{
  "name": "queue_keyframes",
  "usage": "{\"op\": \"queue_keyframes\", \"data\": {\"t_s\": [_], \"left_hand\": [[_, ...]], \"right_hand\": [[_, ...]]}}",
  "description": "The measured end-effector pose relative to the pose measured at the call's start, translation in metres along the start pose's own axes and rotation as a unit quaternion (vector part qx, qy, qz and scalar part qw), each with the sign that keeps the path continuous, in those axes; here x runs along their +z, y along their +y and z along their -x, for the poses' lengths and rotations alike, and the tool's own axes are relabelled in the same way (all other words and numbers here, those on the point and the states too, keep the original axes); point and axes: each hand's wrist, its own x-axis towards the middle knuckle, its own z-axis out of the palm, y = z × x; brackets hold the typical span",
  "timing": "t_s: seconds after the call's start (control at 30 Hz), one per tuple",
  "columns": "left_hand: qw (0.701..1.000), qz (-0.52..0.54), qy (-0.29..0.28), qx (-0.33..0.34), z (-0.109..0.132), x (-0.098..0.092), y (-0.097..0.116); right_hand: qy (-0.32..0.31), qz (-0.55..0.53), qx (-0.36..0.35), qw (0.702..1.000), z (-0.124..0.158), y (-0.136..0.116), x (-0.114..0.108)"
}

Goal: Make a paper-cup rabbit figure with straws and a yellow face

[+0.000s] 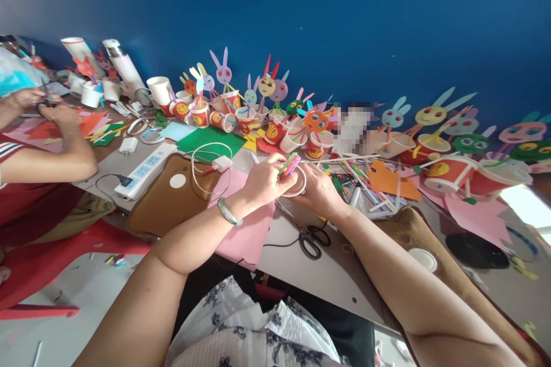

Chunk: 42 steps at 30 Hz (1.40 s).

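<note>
In the middle of the view my right hand (322,188) is closed round a paper cup (301,184), whose open rim tilts up towards me. At the cup's rim my left hand (267,182) is closed on a small bunch of green, pink and purple strips (291,164). Whether the strips are fixed to the cup is hidden by my fingers. Below the cup lie black-handled scissors (310,245) on the table. Pink paper (245,226) lies under my left wrist.
Along the blue wall stand several cups with paper rabbit faces (224,73). Loose coloured sticks (365,183) and orange paper (390,179) lie to the right. A power strip (148,169), cables and brown cushions (172,198) occupy the left. Another person's hands (55,110) hold scissors there.
</note>
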Motion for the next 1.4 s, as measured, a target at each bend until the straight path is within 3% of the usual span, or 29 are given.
{"op": "queue_keyframes", "data": {"t_s": [0.53,0.83,1.03,1.23,1.4], "left_hand": [[0.990,0.107,0.038,-0.086,-0.003,0.000,-0.001],[0.966,0.221,-0.001,-0.134,-0.005,0.005,-0.010],[0.973,0.198,-0.006,-0.116,-0.006,0.005,-0.009],[0.997,0.072,-0.017,-0.002,-0.006,0.000,-0.006],[0.998,0.055,-0.027,0.020,-0.008,-0.005,-0.009]], "right_hand": [[-0.002,-0.002,0.040,0.999,0.003,0.004,0.000],[0.006,-0.003,0.046,0.999,0.001,0.004,0.001],[0.011,-0.023,0.064,0.998,0.001,0.004,0.002],[0.005,-0.029,0.067,0.997,0.001,0.006,0.003],[-0.010,-0.050,0.068,0.996,0.001,0.005,0.003]]}}
